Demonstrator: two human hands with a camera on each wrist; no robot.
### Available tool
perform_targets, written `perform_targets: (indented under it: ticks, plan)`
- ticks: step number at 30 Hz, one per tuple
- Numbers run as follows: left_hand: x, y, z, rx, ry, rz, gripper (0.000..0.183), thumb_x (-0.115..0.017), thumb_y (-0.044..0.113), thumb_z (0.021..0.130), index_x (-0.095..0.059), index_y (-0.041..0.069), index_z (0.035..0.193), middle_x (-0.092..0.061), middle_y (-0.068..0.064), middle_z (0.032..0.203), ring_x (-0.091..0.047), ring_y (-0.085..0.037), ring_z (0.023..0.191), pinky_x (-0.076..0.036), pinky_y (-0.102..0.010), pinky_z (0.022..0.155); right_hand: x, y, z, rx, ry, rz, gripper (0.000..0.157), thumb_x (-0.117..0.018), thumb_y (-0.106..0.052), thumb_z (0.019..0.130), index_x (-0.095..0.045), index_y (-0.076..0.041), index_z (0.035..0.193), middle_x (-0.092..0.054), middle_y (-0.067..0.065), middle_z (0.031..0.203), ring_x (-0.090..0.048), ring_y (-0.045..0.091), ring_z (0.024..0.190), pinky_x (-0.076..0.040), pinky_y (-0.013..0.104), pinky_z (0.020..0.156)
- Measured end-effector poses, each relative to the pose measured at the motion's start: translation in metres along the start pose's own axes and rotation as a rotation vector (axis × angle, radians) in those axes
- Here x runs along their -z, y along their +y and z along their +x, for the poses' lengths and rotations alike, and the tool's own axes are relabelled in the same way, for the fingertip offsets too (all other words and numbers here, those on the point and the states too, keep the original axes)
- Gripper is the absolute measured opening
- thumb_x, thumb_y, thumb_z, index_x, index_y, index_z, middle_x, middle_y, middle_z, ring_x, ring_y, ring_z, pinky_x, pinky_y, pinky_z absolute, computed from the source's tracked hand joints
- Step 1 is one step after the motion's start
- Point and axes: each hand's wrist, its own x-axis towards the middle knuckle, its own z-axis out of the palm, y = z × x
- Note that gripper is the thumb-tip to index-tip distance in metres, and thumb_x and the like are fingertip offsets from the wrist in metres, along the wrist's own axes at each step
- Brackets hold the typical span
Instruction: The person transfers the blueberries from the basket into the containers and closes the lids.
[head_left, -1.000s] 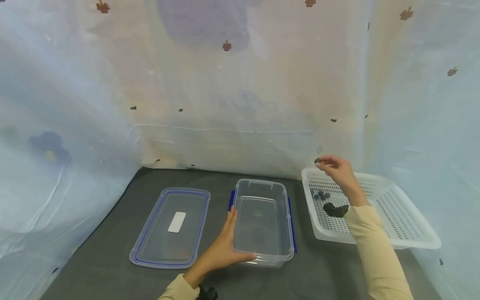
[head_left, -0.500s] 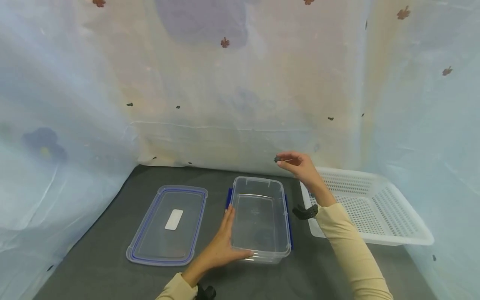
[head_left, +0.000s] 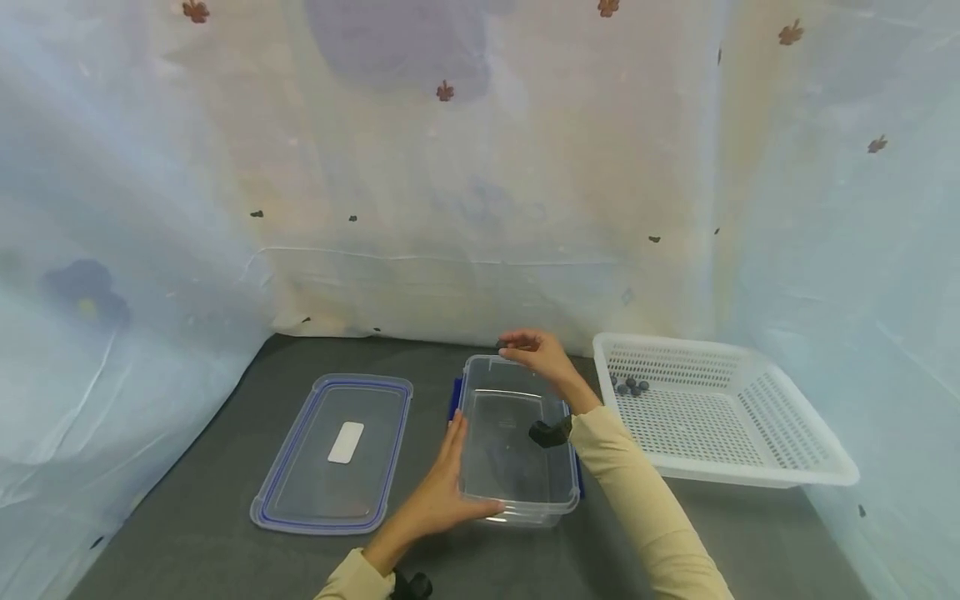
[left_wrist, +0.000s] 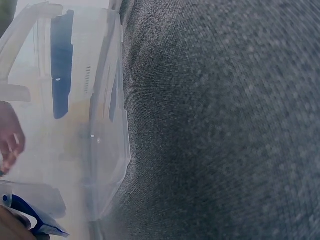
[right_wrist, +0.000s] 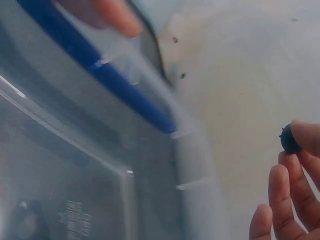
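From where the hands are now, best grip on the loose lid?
Probably the lid by its near short edge, pinched from the person's side: it lies flat on the mat, its raised blue-lined rim free all round, left hand nearest.

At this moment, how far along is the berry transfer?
Done: the lid is off beside the open box, which looks empty. In hand: the right hand pinches one berry over the box's far rim; the left hand steadies it. Left: four berries in the basket.

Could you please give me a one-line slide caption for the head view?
Right hand pinches a small dark berry over the clear container, which the left hand steadies.
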Motion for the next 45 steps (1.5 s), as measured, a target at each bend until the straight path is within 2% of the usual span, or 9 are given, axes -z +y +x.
perform_targets:
  ticks: [8,11,14,17,20,26,30,34,45]
  plan:
    - [0.001,-0.001,0.003,0.002,-0.005,0.002,0.126,-0.084,0.045,0.071,0.002,0.004,0.155,0.01,-0.013,0.161,0.0,-0.038,0.143,-0.02,-0.064,0.107,-0.028,0.018,0.009,-0.076,0.02,-0.101,0.028,-0.074,-0.01,0.086,-0.069,0.003,0.11,-0.07,0.012,0.099,-0.064,0.028,0.096,-0.051,0.047,0.086]
    - [0.0,-0.001,0.003,-0.003,-0.001,0.004,0.127,-0.084,0.045,0.071,0.002,0.003,0.155,0.009,-0.013,0.161,0.0,-0.037,0.143,-0.019,-0.063,0.108,-0.038,0.026,0.01,-0.117,0.017,-0.147,0.026,-0.076,-0.012,0.084,-0.071,0.001,0.106,-0.072,0.008,0.093,-0.065,0.025,0.093,-0.052,0.042,0.085]
    - [0.0,-0.001,0.002,-0.004,0.002,0.001,0.127,-0.084,0.044,0.07,0.001,0.004,0.155,0.009,-0.012,0.161,0.0,-0.037,0.144,-0.02,-0.062,0.108,-0.045,0.033,0.009,-0.142,0.028,-0.225,0.023,-0.078,-0.013,0.082,-0.072,0.0,0.1,-0.071,0.005,0.086,-0.066,0.022,0.083,-0.054,0.038,0.076]
    - [-0.001,-0.001,0.002,0.005,0.0,-0.009,0.127,-0.085,0.044,0.07,0.001,0.006,0.155,0.01,-0.01,0.161,0.001,-0.037,0.144,-0.019,-0.063,0.108,-0.049,0.04,0.008,-0.137,0.053,-0.305,0.021,-0.08,-0.013,0.079,-0.073,0.0,0.094,-0.071,0.005,0.082,-0.065,0.02,0.076,-0.054,0.036,0.071]
    - [-0.001,0.0,0.002,0.007,0.001,-0.018,0.128,-0.085,0.044,0.07,0.001,0.006,0.155,0.01,-0.01,0.161,0.001,-0.038,0.143,-0.019,-0.063,0.108,-0.052,0.048,0.009,-0.125,0.072,-0.346,0.02,-0.081,-0.011,0.077,-0.073,0.001,0.091,-0.071,0.006,0.081,-0.064,0.02,0.075,-0.054,0.037,0.071]
    - [-0.004,-0.001,0.0,-0.007,0.014,-0.012,0.128,-0.086,0.043,0.069,0.0,0.002,0.155,0.008,-0.013,0.161,-0.001,-0.041,0.143,-0.02,-0.064,0.107,-0.058,0.071,0.011,-0.145,0.095,-0.421,0.018,-0.083,-0.014,0.075,-0.075,-0.004,0.089,-0.071,0.002,0.081,-0.063,0.018,0.076,-0.053,0.035,0.073]
    - [-0.004,0.0,-0.001,-0.007,0.018,-0.01,0.128,-0.086,0.043,0.068,0.0,0.002,0.155,0.008,-0.013,0.161,-0.002,-0.04,0.143,-0.02,-0.064,0.107,-0.06,0.078,0.011,-0.146,0.094,-0.474,0.019,-0.084,-0.014,0.073,-0.076,-0.005,0.087,-0.07,0.002,0.078,-0.06,0.015,0.071,-0.051,0.03,0.065]
    - [-0.004,0.001,-0.001,0.002,0.015,-0.009,0.129,-0.086,0.045,0.068,0.0,0.004,0.155,0.009,-0.011,0.161,-0.001,-0.038,0.143,-0.02,-0.062,0.108,-0.06,0.079,0.008,-0.143,0.09,-0.486,0.02,-0.084,-0.013,0.072,-0.076,-0.003,0.088,-0.07,0.002,0.077,-0.057,0.014,0.067,-0.049,0.028,0.06]
    - [0.0,0.0,-0.001,-0.013,0.02,-0.005,0.127,-0.086,0.043,0.069,-0.002,0.003,0.155,0.008,-0.011,0.161,-0.002,-0.039,0.143,-0.022,-0.062,0.107,-0.06,0.074,0.008,-0.156,0.085,-0.466,0.02,-0.083,-0.011,0.072,-0.076,-0.004,0.089,-0.07,0.002,0.079,-0.059,0.015,0.07,-0.05,0.031,0.064]
